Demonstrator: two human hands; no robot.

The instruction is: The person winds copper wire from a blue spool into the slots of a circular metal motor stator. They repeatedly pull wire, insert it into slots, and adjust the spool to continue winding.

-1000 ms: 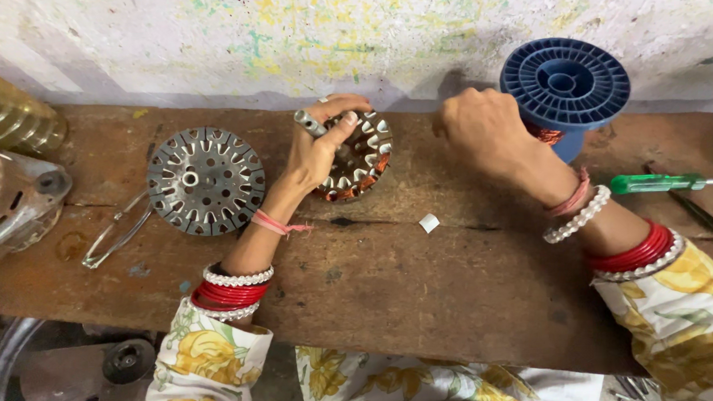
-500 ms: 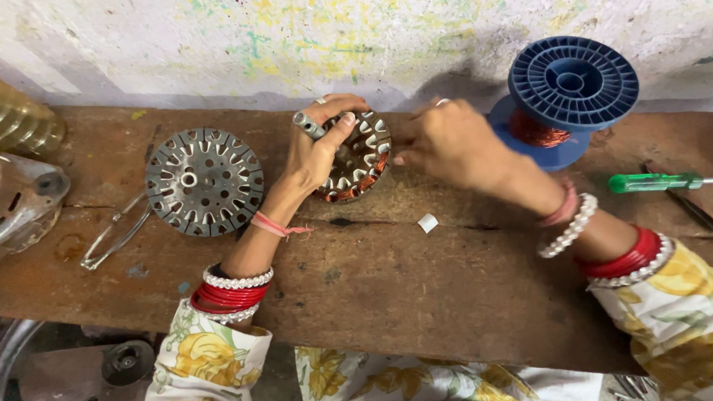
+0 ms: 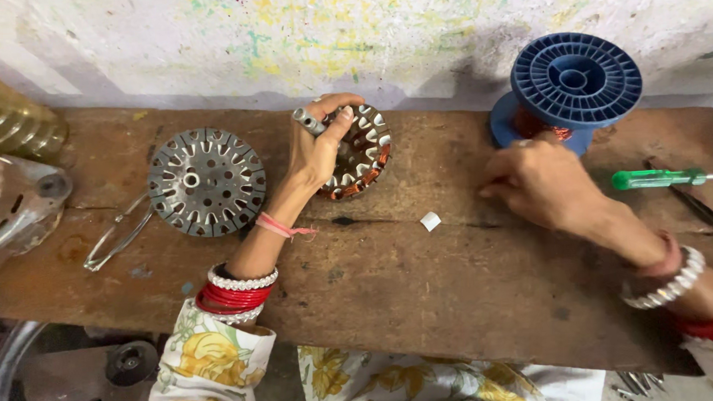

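Copper-wound stator (image 3: 358,156): I see left hand (image 3: 318,150) clamped on it; right hand (image 3: 536,181) loosely curled, empty, right of stator near blue spool (image 3: 572,83).

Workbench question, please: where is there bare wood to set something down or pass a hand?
The workbench is barest along its near edge, between both wrists below the small white scrap. Crowded spots: the left hand gripping the wound stator, the bare stator disc, and the right hand by the blue spool.

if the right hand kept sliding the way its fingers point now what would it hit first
The right hand points left along the brown wooden bench. First in line looks like the copper-wound round stator held by the left hand; the small white scrap lies slightly nearer the person, probably missed.
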